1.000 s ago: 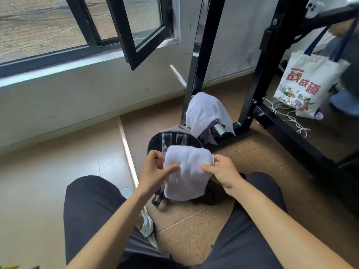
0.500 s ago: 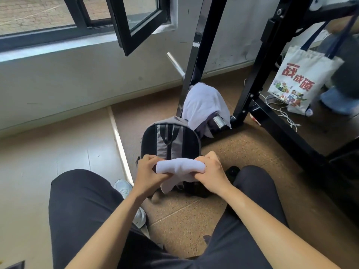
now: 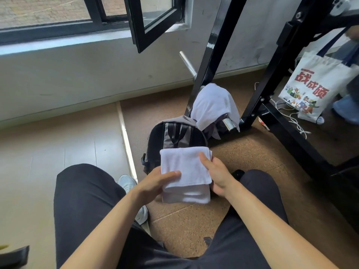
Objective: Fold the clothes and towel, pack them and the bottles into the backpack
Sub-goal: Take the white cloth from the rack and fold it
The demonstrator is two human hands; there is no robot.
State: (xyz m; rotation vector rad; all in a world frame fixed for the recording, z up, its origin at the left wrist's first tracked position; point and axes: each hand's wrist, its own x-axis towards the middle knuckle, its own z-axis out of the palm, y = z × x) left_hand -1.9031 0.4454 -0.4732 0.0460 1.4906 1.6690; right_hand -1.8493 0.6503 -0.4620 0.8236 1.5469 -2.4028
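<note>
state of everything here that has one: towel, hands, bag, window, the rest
towel: folded into a flat stack, held by both hands
left hand: grips the towel's left edge, thumb on top
right hand: grips its right edge, thumb on top
backpack: upright on the floor, opening hidden
white cloth: unfolded, draped over a metal peg
window: swung open inward
tote bag: upright, straps pulled up

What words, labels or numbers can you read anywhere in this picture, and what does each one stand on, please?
"战成硕": large red characters on the white tote bag at the right, above a cartoon picture.
Wrapper on the floor by the black frame: any print on it is too small and blurred to read.
Towel and backpack: no text visible.
</note>
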